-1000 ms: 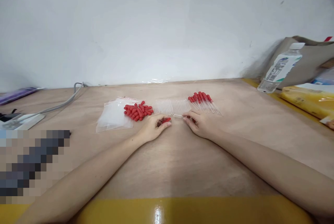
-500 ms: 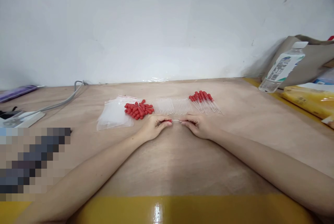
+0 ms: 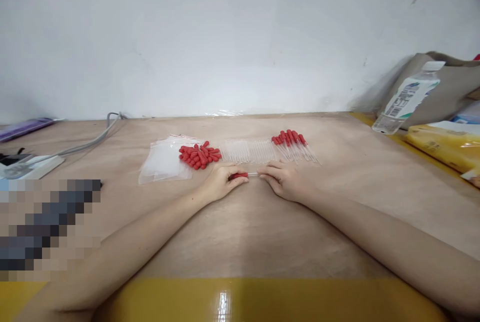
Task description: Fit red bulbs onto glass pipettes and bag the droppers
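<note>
Pinched in my left hand (image 3: pixel 222 182) is a red rubber bulb (image 3: pixel 238 175), lying sideways. A thin clear dropper tube (image 3: pixel 253 174) runs from the bulb's mouth toward my right hand (image 3: pixel 279 179). The fingertips of my right hand close on the tube's other end. How deep the tube sits in the bulb is hidden. Behind my left hand is a heap of loose red rubber bulbs (image 3: pixel 199 156). A row of clear tubes (image 3: pixel 249 152) lies beyond both hands. Several droppers with red bulbs fitted (image 3: pixel 290 139) lie behind my right hand.
Clear plastic zip bags (image 3: pixel 163 162) lie left of the bulbs. At the right stand a water bottle (image 3: pixel 408 97), a grey-brown bag (image 3: pixel 450 84) and a yellow package (image 3: pixel 442 147). A grey cable (image 3: pixel 90 143) and a purple packet (image 3: pixel 26 129) are at the left.
My left fingers have shifted on the bulb, so more of it shows. My right fingers have moved slightly left along the tube, leaving less of it exposed.
</note>
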Demonstrator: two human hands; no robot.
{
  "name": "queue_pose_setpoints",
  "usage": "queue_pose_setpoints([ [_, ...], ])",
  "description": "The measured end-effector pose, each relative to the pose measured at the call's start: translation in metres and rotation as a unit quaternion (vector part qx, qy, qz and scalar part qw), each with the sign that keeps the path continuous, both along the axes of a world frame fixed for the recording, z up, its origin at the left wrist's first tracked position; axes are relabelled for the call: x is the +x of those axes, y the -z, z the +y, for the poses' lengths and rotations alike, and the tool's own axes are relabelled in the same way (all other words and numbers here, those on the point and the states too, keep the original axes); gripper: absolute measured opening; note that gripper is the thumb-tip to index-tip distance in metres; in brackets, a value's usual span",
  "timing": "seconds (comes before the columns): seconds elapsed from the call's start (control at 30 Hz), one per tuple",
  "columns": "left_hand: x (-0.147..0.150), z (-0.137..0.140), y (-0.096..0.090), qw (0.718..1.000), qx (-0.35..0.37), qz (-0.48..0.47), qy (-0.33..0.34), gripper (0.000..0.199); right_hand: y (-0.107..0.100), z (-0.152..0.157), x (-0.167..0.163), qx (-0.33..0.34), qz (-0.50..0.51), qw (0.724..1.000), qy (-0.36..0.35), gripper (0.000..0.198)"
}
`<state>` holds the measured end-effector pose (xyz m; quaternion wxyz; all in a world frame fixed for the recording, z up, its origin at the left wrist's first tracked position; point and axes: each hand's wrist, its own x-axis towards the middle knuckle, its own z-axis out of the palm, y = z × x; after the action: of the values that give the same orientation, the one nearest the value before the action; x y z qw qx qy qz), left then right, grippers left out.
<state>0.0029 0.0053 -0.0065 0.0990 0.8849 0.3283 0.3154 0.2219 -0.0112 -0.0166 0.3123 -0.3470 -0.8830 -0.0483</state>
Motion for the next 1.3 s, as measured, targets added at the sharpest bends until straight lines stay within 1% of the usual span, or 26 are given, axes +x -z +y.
queue_pose_setpoints([
  [0.1,-0.001,0.0,-0.001,0.999,-0.017,-0.032,-0.004,0.019,-0.004,-0.003,0.0,-0.052,0.058,0.997,0.01,0.019],
  [0.2,-0.002,-0.001,-0.003,0.999,-0.035,-0.041,-0.005,0.019,-0.011,-0.006,0.001,-0.078,0.072,0.994,0.012,0.017],
  [0.3,-0.003,-0.001,-0.004,0.999,-0.039,-0.032,0.007,0.018,-0.013,-0.007,0.0,-0.076,0.065,0.995,-0.016,0.018],
  [0.43,-0.003,-0.001,-0.003,0.999,-0.037,-0.015,0.027,0.016,-0.01,-0.005,-0.002,-0.062,0.057,0.996,-0.036,0.021],
  [0.53,-0.002,-0.001,-0.002,0.999,-0.037,-0.013,0.037,0.014,-0.008,-0.004,-0.003,-0.067,0.045,0.996,-0.028,0.021],
  [0.63,-0.002,-0.001,-0.003,0.999,-0.037,-0.016,0.029,0.014,-0.007,-0.005,-0.005,-0.079,0.032,0.996,-0.012,0.022],
  [0.77,-0.002,-0.002,-0.003,0.999,-0.035,-0.012,0.032,0.012,-0.008,-0.006,-0.009,-0.104,0.019,0.994,0.001,0.024],
  [0.83,-0.002,-0.002,-0.003,0.999,-0.031,-0.01,0.036,0.012,-0.009,-0.007,-0.012,-0.125,0.017,0.992,0.007,0.024],
  [0.93,-0.002,-0.002,-0.002,0.999,-0.027,-0.011,0.038,0.012,-0.01,-0.007,-0.016,-0.18,0.038,0.983,0.015,0.027],
  [1.03,-0.003,-0.002,-0.001,0.999,-0.021,-0.01,0.041,0.013,-0.007,-0.004,-0.018,-0.242,0.08,0.967,0.013,0.031],
  [1.13,-0.004,-0.001,-0.001,0.999,-0.001,-0.004,0.054,0.015,-0.005,0.0,-0.019,-0.3,0.12,0.946,0.013,0.028],
  [1.2,-0.004,-0.002,-0.001,0.998,0.019,-0.008,0.053,0.017,-0.007,0.0,-0.019,-0.326,0.133,0.936,0.013,0.027],
  [1.3,-0.003,-0.002,0.0,0.998,0.039,-0.027,0.044,0.016,-0.015,-0.005,-0.019,-0.347,0.122,0.93,0.0,0.025],
])
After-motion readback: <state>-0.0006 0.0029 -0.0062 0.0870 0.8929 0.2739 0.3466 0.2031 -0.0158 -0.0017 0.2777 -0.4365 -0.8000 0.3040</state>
